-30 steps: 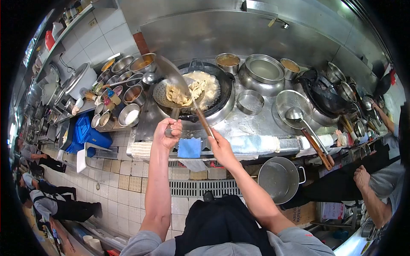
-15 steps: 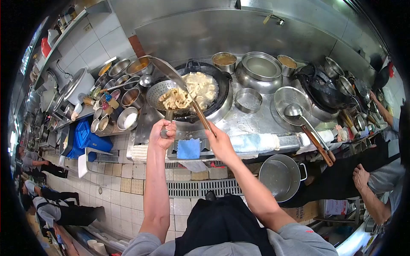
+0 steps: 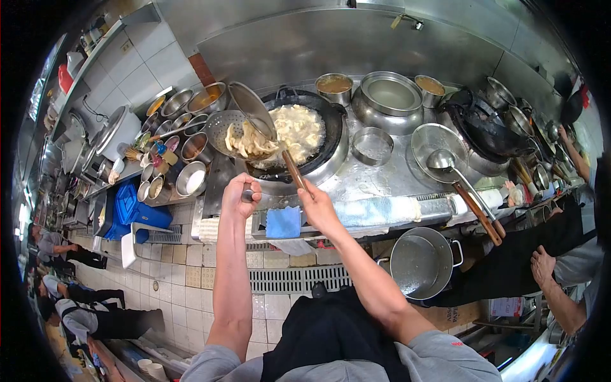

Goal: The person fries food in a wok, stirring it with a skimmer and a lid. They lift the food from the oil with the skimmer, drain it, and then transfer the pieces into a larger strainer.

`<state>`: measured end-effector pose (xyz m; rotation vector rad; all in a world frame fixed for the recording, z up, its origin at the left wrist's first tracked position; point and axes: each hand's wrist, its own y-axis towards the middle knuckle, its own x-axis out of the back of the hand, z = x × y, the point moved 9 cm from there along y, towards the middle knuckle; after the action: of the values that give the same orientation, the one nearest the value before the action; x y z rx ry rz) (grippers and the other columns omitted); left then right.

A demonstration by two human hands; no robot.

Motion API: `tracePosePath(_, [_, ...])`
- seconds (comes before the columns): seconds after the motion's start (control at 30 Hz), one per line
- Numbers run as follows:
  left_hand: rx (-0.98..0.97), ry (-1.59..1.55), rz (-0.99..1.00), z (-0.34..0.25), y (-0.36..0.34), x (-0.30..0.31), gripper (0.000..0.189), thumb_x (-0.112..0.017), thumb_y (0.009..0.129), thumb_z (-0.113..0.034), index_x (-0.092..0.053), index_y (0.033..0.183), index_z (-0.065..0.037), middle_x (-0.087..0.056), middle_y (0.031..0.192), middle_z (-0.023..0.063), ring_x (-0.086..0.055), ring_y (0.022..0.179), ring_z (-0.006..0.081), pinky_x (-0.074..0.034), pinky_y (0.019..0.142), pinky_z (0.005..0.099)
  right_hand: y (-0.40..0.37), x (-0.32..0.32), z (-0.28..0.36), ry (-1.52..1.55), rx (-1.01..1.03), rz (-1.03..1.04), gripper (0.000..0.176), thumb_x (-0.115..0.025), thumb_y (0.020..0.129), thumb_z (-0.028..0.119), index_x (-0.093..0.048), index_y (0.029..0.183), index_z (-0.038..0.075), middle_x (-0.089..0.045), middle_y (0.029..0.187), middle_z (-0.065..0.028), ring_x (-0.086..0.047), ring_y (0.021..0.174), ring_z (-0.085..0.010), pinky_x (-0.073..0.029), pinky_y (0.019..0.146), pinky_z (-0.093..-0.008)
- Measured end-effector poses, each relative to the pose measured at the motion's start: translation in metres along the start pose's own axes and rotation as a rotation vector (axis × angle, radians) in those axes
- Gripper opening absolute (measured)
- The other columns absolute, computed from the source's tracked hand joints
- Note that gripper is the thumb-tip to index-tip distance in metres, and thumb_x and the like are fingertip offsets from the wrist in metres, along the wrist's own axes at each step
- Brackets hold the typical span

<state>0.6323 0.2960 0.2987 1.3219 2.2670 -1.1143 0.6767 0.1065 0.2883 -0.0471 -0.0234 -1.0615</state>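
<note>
My left hand (image 3: 241, 195) is closed round the handle of a perforated skimmer (image 3: 219, 130), which holds pale brown fried pieces (image 3: 253, 141) over the left side of the wok. In my right hand (image 3: 316, 205) is the wooden handle of a spatula (image 3: 253, 111), its broad metal blade tilted over the skimmer and touching or nearly touching the pieces. Behind them, more pale pieces (image 3: 296, 130) lie in bubbling oil in the black wok (image 3: 334, 130). A blue cloth (image 3: 283, 222) rests on the counter edge between my hands.
Right of the wok stand a metal ring (image 3: 372, 146), a lidded pot (image 3: 388, 118) and a strainer (image 3: 421, 143) with a ladle (image 3: 440, 159). Bowls (image 3: 191, 179) crowd the left. A large pot (image 3: 420, 262) is below the counter. A co-worker's hand (image 3: 542, 266) shows at right.
The skimmer has shifted left and tilted, and its pieces now lie more spread out. The spatula blade has turned to show its broad face. My right hand has moved slightly left and down.
</note>
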Motion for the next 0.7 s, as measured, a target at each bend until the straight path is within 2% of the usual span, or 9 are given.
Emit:
tracePosePath(0.2, [-0.119,0.122,-0.062,-0.019,0.003,0.006,0.009,-0.05,0.078,-0.004,-0.047,0.07,-0.005,-0.048,0.056,0.0069,-0.044,0.045,0.0159,-0.036,0.039,0.0283,-0.02,0.006,0.014,-0.008,0.238,-0.177,0.043,-0.049,0.094,0.022,-0.046,0.133,0.003,-0.064,0.106,-0.0201,-0.063,0.098,-0.0261,-0.045,0.086,-0.0337])
tracePosePath(0.27, [-0.128,0.135,-0.051,-0.022,0.003,0.004,0.008,-0.05,0.077,-0.003,-0.048,0.069,-0.004,-0.048,0.055,0.0074,-0.044,0.045,0.0164,-0.036,0.039,0.0288,-0.01,-0.01,0.007,-0.053,-0.112,0.072,0.043,-0.049,0.093,0.021,-0.045,0.134,0.008,-0.065,0.102,-0.0215,-0.064,0.095,-0.0299,-0.046,0.085,-0.0357])
tracePosePath(0.3, [-0.146,0.138,-0.092,-0.026,0.0,0.006,0.009,-0.05,0.077,-0.002,-0.048,0.068,-0.004,-0.048,0.056,0.0076,-0.044,0.045,0.0166,-0.035,0.039,0.0291,-0.01,-0.006,0.022,-0.068,0.092,-0.022,0.043,-0.049,0.093,0.022,-0.045,0.135,0.011,-0.064,0.104,-0.0235,-0.062,0.099,-0.0353,-0.046,0.086,-0.0365])
tracePosePath(0.4, [-0.17,0.161,-0.143,-0.027,-0.003,0.002,0.009,-0.051,0.076,-0.002,-0.048,0.068,-0.004,-0.048,0.056,0.0079,-0.044,0.044,0.0169,-0.035,0.038,0.0295,-0.016,-0.014,0.006,-0.049,0.063,-0.032,0.045,-0.049,0.094,0.023,-0.044,0.134,0.003,-0.06,0.119,-0.0178,-0.058,0.106,-0.0221,-0.042,0.092,-0.0299])
tracePosePath(0.47, [-0.191,0.178,-0.16,-0.027,-0.006,0.003,0.009,-0.051,0.076,-0.002,-0.048,0.067,-0.003,-0.047,0.056,0.008,-0.045,0.045,0.0171,-0.035,0.038,0.0296,-0.011,-0.017,-0.01,-0.061,0.051,-0.014,0.045,-0.05,0.094,0.021,-0.044,0.135,0.004,-0.057,0.124,-0.0184,-0.056,0.111,-0.0231,-0.039,0.096,-0.0306])
tracePosePath(0.53, [-0.23,0.237,-0.164,-0.03,-0.011,0.004,0.007,-0.051,0.074,-0.001,-0.047,0.068,-0.003,-0.047,0.056,0.0077,-0.046,0.045,0.0174,-0.034,0.038,0.0303,-0.012,-0.01,-0.003,-0.101,0.188,-0.09,0.045,-0.05,0.094,0.02,-0.043,0.137,0.007,-0.066,0.1,-0.0134,-0.062,0.09,-0.0189,-0.047,0.079,-0.0298])
tracePosePath(0.57, [-0.228,0.238,-0.161,-0.029,-0.011,0.003,0.007,-0.051,0.074,-0.001,-0.047,0.068,-0.003,-0.047,0.056,0.0077,-0.046,0.045,0.0174,-0.034,0.038,0.0303,-0.013,-0.008,-0.006,-0.102,0.188,-0.093,0.045,-0.05,0.094,0.02,-0.043,0.137,0.007,-0.066,0.1,-0.0134,-0.062,0.09,-0.0189,-0.047,0.079,-0.0298])
tracePosePath(0.63, [-0.277,0.288,-0.19,-0.031,-0.014,0.002,0.011,-0.051,0.076,-0.002,-0.045,0.068,-0.006,-0.045,0.054,0.0055,-0.045,0.043,0.0156,-0.034,0.036,0.0286,-0.015,-0.011,-0.023,0.105,0.05,-0.006,0.045,-0.05,0.095,0.021,-0.042,0.138,0.011,-0.056,0.067,-0.0018,-0.053,0.056,-0.01,-0.043,0.051,-0.0255])
tracePosePath(0.7, [-0.324,0.329,-0.214,-0.035,-0.017,0.005,0.011,-0.051,0.075,-0.002,-0.044,0.068,-0.006,-0.045,0.054,0.0054,-0.046,0.043,0.0157,-0.034,0.035,0.0288,-0.016,-0.002,-0.025,0.177,-0.01,0.014,0.045,-0.05,0.096,0.022,-0.042,0.139,0.011,-0.047,0.062,0.0026,-0.043,0.049,-0.0068,-0.035,0.044,-0.0237])
